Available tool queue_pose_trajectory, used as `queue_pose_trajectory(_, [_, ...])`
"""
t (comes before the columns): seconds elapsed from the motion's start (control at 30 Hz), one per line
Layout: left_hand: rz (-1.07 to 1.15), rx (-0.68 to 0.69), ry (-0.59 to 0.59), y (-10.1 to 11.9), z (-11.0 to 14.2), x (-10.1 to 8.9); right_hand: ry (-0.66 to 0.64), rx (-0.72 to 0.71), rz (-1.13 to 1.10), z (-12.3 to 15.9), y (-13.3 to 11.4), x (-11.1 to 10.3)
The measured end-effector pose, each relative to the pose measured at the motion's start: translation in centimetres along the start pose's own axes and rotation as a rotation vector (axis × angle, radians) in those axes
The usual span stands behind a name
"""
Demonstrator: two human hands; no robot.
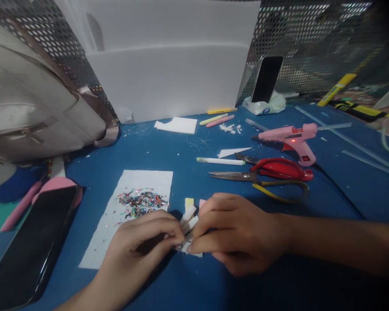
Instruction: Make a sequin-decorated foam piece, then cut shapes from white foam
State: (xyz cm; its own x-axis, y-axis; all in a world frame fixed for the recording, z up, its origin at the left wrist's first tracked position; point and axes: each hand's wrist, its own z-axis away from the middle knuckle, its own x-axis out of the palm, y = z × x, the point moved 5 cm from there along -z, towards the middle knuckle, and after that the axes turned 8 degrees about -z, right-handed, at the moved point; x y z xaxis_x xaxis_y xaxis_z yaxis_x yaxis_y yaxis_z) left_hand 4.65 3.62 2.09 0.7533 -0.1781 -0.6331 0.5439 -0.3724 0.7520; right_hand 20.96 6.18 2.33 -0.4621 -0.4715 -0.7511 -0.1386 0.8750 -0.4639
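My left hand [142,242] and my right hand [236,231] meet low in the middle of the blue table [343,190]. Both pinch a small bundle of folded paper strips [188,222], white with a yellow and a pink tip sticking up. The fingers of each hand are closed on it. Just left of the hands lies a white paper sheet [139,181] with a heap of coloured glitter bits [141,202] on it.
Two pairs of scissors, red-handled [278,168] and yellow-handled [246,177], lie behind my right hand. A pink glue gun [294,138] stands further back. A white stick [220,161], pastel sticks [218,119], a dark phone [29,246] at left, a propped phone [267,77], and a bag [35,99] surround them.
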Motion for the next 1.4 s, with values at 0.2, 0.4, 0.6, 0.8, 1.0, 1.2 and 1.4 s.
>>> queue_pose_trajectory(0.2, [0.009, 0.015, 0.015, -0.1, -0.1, 0.0, 0.055, -0.025, 0.162, 0.1, -0.5, -0.2])
queue_pose_trajectory(0.4, [0.025, 0.014, 0.016, -0.1, 0.0, 0.0, 0.072, -0.065, 0.236, 0.1, -1.0, 0.0])
queue_pose_trajectory(0.6, [0.018, 0.016, 0.015, -0.1, -0.1, 0.0, 0.086, -0.045, 0.244, 0.1, -0.9, 0.0])
queue_pose_trajectory(0.8, [0.013, 0.022, 0.022, 0.1, -0.1, -0.1, 0.095, -0.061, 0.261, 0.2, -1.1, 0.0])
queue_pose_trajectory(1.0, [0.021, -0.002, 0.017, -0.1, 0.0, 0.0, 0.086, -0.059, 0.271, 0.1, -1.1, -0.1])
queue_pose_trajectory(1.2, [0.017, 0.010, 0.022, -0.1, 0.1, 0.0, 0.097, -0.059, 0.261, 0.1, -1.1, -0.1])
queue_pose_trajectory(1.4, [0.013, 0.007, 0.021, -0.2, 0.1, 0.0, 0.103, -0.065, 0.266, 0.1, -1.2, -0.1])
